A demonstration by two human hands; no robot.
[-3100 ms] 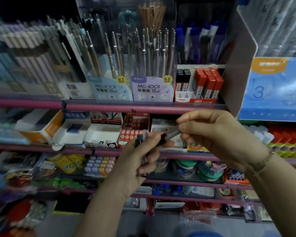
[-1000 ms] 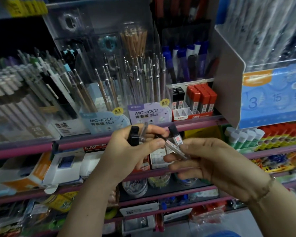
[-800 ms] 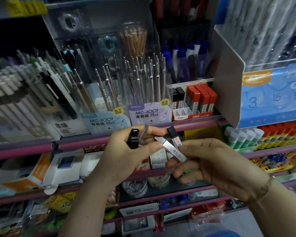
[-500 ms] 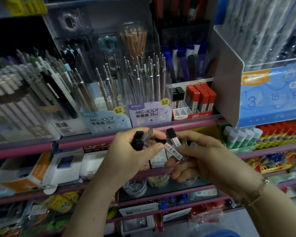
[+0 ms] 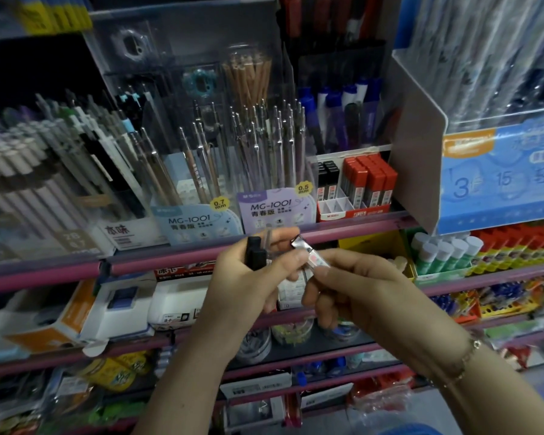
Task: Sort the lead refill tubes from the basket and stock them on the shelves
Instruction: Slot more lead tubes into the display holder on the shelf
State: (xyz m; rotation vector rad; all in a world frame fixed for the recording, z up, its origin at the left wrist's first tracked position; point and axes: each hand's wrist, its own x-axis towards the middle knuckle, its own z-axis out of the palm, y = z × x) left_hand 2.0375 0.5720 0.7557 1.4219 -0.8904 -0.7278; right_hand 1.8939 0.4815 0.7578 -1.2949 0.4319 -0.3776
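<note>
lead refill tube [image 5: 310, 257] with a black cap and pink label, pinched between thumb and fingers of the right hand [image 5: 355, 290], tilted up to the left, in front of the pink shelf rail [image 5: 352, 229]. just left, touching at the fingertips, left hand [image 5: 248, 277] gripping a bunch of black-capped tubes [image 5: 255, 254], caps upright above the thumb. above the rail, red display tray [image 5: 350, 210] with a few black-capped tubes at its left, a block of red-capped tubes [image 5: 369, 178] at its right and bare slots in front. left of the tray, mechanical pencils [image 5: 264, 142] in clear tubs marked 0.5 and 0.7. right of the hands, glue sticks [image 5: 443, 252] one shelf lower. thin bracelet [image 5: 465, 359] on the right wrist.
</note>
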